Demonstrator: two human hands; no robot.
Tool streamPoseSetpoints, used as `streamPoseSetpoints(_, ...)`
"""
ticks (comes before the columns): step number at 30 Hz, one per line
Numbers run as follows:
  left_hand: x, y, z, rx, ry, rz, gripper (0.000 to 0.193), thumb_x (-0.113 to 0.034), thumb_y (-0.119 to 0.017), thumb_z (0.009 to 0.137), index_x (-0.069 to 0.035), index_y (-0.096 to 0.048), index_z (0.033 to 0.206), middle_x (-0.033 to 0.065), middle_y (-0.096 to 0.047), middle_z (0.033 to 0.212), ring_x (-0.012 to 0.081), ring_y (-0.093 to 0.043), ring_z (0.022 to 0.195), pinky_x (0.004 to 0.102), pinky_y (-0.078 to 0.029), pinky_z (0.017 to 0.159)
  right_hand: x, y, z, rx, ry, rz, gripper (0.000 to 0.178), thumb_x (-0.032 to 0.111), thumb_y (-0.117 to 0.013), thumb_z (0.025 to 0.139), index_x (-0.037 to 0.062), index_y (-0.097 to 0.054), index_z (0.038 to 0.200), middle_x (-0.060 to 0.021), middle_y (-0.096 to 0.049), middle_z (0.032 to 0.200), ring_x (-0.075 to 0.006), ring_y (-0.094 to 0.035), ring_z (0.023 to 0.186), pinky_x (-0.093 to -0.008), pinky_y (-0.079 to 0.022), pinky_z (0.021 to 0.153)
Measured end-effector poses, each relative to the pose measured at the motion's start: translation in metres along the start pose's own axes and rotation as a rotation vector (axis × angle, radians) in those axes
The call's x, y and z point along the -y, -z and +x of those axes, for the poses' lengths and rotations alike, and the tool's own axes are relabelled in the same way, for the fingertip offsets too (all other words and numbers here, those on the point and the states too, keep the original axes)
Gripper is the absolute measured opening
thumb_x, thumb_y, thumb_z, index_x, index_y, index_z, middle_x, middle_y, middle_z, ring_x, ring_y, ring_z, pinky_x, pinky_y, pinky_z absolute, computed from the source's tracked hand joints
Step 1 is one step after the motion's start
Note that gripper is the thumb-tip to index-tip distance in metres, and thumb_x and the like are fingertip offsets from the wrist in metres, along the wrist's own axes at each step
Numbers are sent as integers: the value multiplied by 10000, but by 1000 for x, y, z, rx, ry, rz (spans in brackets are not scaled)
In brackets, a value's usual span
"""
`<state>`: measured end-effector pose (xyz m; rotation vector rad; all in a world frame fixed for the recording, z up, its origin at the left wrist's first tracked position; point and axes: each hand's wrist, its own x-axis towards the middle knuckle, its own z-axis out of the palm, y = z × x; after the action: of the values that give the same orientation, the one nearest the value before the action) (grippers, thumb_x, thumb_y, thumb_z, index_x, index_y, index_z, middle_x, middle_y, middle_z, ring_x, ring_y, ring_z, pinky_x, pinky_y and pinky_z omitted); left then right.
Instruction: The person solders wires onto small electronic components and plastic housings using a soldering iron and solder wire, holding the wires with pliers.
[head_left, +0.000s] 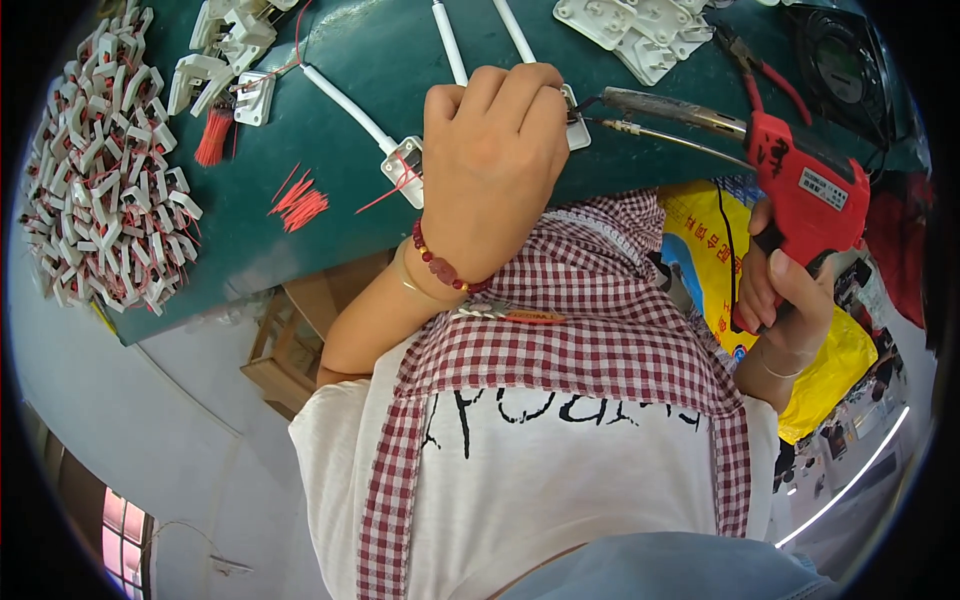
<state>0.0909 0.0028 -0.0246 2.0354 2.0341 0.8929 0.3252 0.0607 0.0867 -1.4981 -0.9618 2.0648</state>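
The dark green surface (pixel 235 255) spread widest of all, and the person was right at its near edge, in a red-and-white checked apron (pixel 560 350) over a white shirt (pixel 570 500). On the surface's left lay a great heap of small white parts (pixel 105 170) with bits of red among them. Below the right-hand side I could see a bright yellow bag (pixel 835 365).

The red soldering gun (pixel 810 180) was in the right hand (pixel 785 295), whose grip was closed around its handle, the long barrel aimed left. The left hand (pixel 495 150) was bent palm-down over the work, its fingers curled; its fingertips were hidden, so from where I stood I couldn't tell how tightly that grip was drawn in or what it pinched.

At the far right sat a black device (pixel 840 70) with a round face. White mouldings (pixel 645 35) lay to its left, with red-handled pliers (pixel 765 80) between. Three slim white tubes (pixel 345 105) slanted toward the left hand, the leftmost ending at a white case (pixel 412 190).

A second white piece (pixel 577 120) showed beside the left hand's fingers, on the surface, the gun's tip right at it; whether they touched was unclear. Smallest were the loose red wires (pixel 300 203), scattered near the heap.
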Motion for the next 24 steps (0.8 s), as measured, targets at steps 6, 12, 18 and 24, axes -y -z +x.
streamPoseSetpoints(6,1,2,0,10,14,-30,151,-33,-657,682,-88,-542,763,-31,-625,948,160,-562,791,309,-372,699,-1,3,-1,4,-18,-3,366,165,-605,777,-84,-448,995,-31,-427,473,-75,-349,323,-211,-326,320)
streamPoseSetpoints(12,1,2,0,8,20,-51,149,-26,-663,683,-85,-555,768,-30,-626,950,159,-564,787,305,-371,701,0,2,-1,-13,-31,-10,339,155,-611,773,-68,-458,978,-30,-434,484,-74,-359,334,-208,-333,329)
streamPoseSetpoints(18,0,2,0,6,28,-61,146,-28,-666,687,-84,-559,769,-30,-626,953,159,-563,786,305,-371,701,0,2,-3,-31,-48,-21,322,148,-615,767,-52,-463,968,-30,-441,492,-76,-362,339,-214,-322,328)
streamPoseSetpoints(24,1,2,0,13,27,-72,137,-32,-664,690,-86,-570,774,-31,-627,954,159,-564,793,305,-371,707,4,-6,-4,-47,-13,-80,387,169,-601,773,-85,-472,1035,-21,-421,466,-72,-344,328,-214,-299,326)
